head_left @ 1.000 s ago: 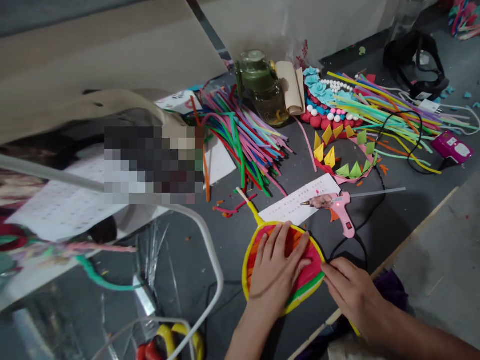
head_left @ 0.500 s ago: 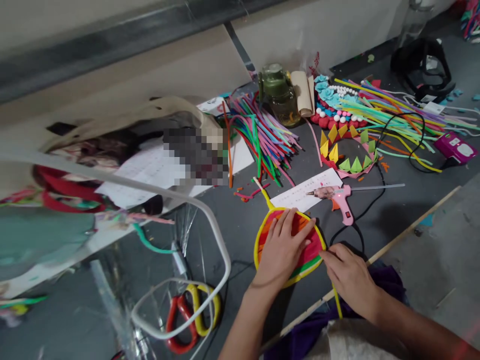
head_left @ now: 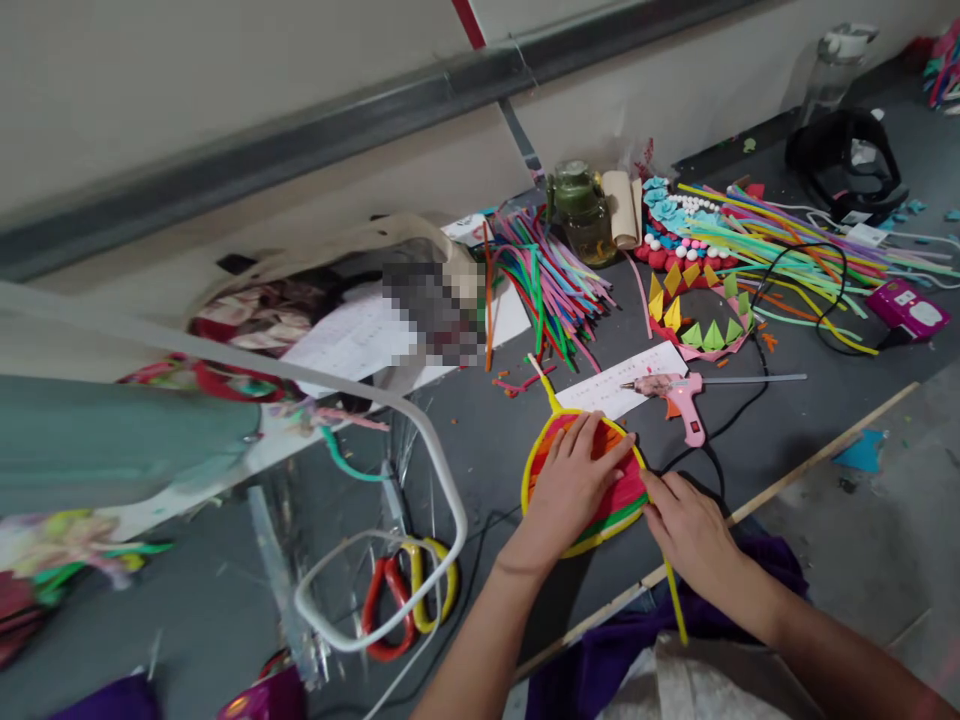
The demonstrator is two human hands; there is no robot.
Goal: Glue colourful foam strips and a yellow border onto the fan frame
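Note:
A round, fan-like craft piece (head_left: 624, 492) lies on the table, filled with red, orange and green strips. Its rim is yellow pipe cleaner, and a yellow handle with a pale tip sticks out at the upper left. My left hand (head_left: 574, 490) rests flat on it, fingers stretched and slightly apart. At the right side of the rim, my right hand (head_left: 688, 525) pinches a yellow pipe cleaner (head_left: 675, 600), whose loose end hangs past the table edge. Just beyond lies a pink glue gun (head_left: 694, 408) with a clear stick in its back, beside a strip of written paper (head_left: 619, 385).
Behind are pipe cleaner bundles (head_left: 555, 285), a paper crown (head_left: 709, 335), a green jar (head_left: 581, 215) and a magenta box (head_left: 907, 310) with a cord. Scissors (head_left: 388, 610) lie at left beneath a white bent tube (head_left: 450, 480). A wooden strip (head_left: 825, 455) edges the table.
The view has shifted, so the things at left sit farther right and more of the left table shows. Both hands keep nearly the same places on the craft piece.

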